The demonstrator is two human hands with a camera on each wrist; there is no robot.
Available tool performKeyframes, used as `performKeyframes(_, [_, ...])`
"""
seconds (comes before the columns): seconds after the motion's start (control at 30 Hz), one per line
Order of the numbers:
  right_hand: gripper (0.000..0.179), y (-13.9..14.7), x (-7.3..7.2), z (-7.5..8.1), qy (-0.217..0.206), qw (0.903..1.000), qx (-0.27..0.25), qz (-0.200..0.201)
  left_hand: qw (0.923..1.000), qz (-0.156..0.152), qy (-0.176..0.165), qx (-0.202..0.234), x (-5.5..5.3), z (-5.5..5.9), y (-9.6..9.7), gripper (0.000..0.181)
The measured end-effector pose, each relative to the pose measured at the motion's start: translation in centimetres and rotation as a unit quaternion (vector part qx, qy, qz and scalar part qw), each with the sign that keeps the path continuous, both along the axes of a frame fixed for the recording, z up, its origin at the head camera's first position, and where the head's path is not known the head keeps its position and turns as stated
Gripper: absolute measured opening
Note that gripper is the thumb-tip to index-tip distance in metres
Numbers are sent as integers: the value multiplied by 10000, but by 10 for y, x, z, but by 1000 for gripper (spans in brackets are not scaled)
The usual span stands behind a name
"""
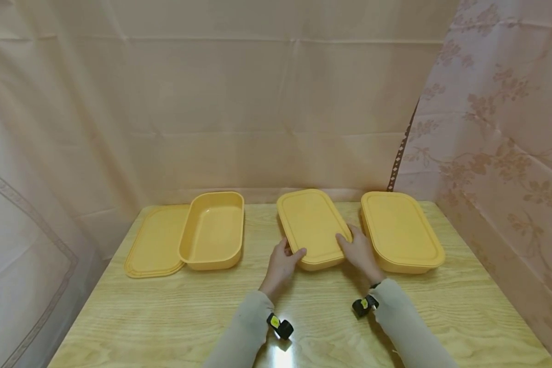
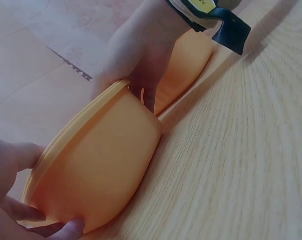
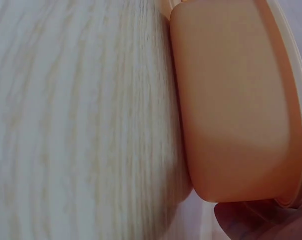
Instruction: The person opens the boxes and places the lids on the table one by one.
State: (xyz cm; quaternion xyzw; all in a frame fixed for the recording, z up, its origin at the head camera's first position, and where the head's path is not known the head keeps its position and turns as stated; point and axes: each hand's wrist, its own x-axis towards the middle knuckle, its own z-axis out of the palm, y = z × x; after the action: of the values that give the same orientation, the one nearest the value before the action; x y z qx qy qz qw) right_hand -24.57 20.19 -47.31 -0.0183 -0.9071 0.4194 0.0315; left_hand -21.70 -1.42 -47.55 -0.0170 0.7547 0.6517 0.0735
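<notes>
Both hands hold a yellow lidded food container, the middle one on the table, at its near end. My left hand grips the near left corner, thumb over the lid's edge and fingers against the side wall. At the near right corner my right hand does the same, its thumb on top of the lid. The container is turned slightly, its near end towards the right. In the left wrist view its smooth wall shows between the two hands, with the lid fitted along the rim.
Close to the right hand stands a second lidded container. Left of the middle one is an uncovered container with nothing in it, overlapping a flat yellow lid. A curtain hangs behind the wooden table.
</notes>
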Motion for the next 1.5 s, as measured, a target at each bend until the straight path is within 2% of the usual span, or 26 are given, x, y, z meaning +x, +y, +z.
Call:
performKeyframes(0.13, [58,0,1,-2,-61,9999,57,-65,10000,62,44,-42,2,-2,0,68])
performKeyframes(0.33, [52,-4,2,-4,-12,10000,39,44,9997,123,49,202,3,-3,-2,62])
performKeyframes(0.5, [61,-9,4,-6,320,9994,-86,81,9988,152,-73,453,1,-1,-4,55])
performKeyframes(0.6, [61,-10,2,-6,259,9996,-117,83,9983,181,-142,533,1,0,-4,56])
performKeyframes(0.73, [53,-8,-1,-7,-41,9999,-146,46,9984,258,-107,499,2,0,-2,58])
performKeyframes(1.0, [48,-8,-3,-6,28,10000,-60,17,9985,418,20,344,3,0,1,51])
performKeyframes(1.3, [50,-6,-1,-4,-61,10000,-16,-5,9968,799,-11,-10,5,-1,5,40])
performKeyframes(1.5, [50,-1,0,-5,-155,9999,-56,-5,9967,801,-64,-59,7,-1,8,39])
